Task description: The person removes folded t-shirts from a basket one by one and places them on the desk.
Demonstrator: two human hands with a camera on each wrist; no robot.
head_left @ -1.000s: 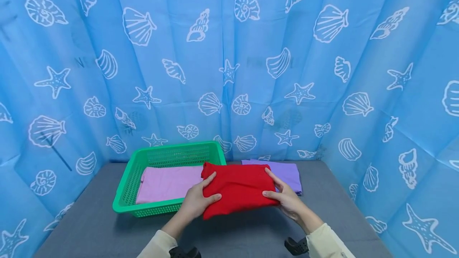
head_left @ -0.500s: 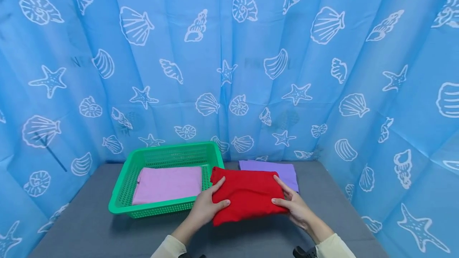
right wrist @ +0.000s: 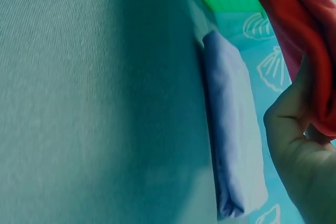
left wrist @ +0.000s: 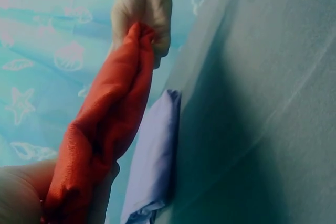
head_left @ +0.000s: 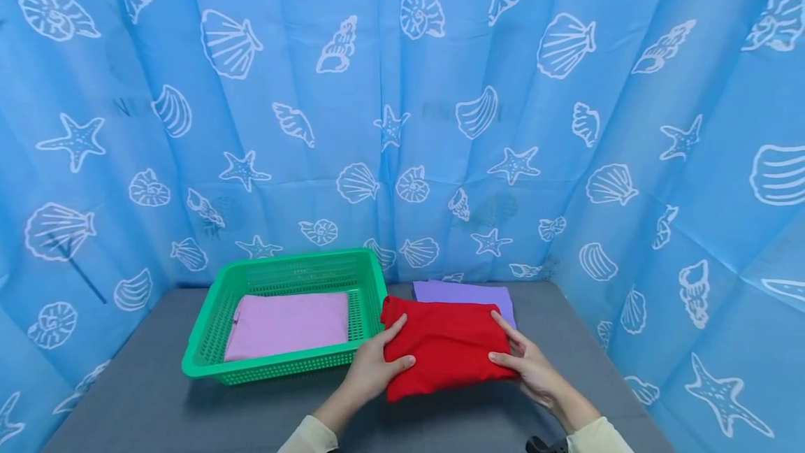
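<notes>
A folded red cloth (head_left: 448,348) is held up off the table between both hands, its near edge tilted down. My left hand (head_left: 376,363) grips its left end, thumb on top and the other fingers underneath. At the right end my right hand (head_left: 531,369) pinches it in the same way. Both wrist views show the cloth's folded layers side-on, clear of the table. Behind it lies a folded purple cloth (head_left: 468,293), partly covered by the red one in the head view. The left wrist view shows this purple cloth (left wrist: 153,156) flat on the table.
To the left stands a green plastic basket (head_left: 207,331) with a folded pink cloth (head_left: 289,327) lying inside. The grey table (head_left: 251,414) runs back to a blue curtain (head_left: 352,124) with white shell prints, which also closes off both sides.
Both hands have shifted the red cloth a little to the right and nearer, away from the basket. The whole head view has drifted slightly. The grip is unchanged.
</notes>
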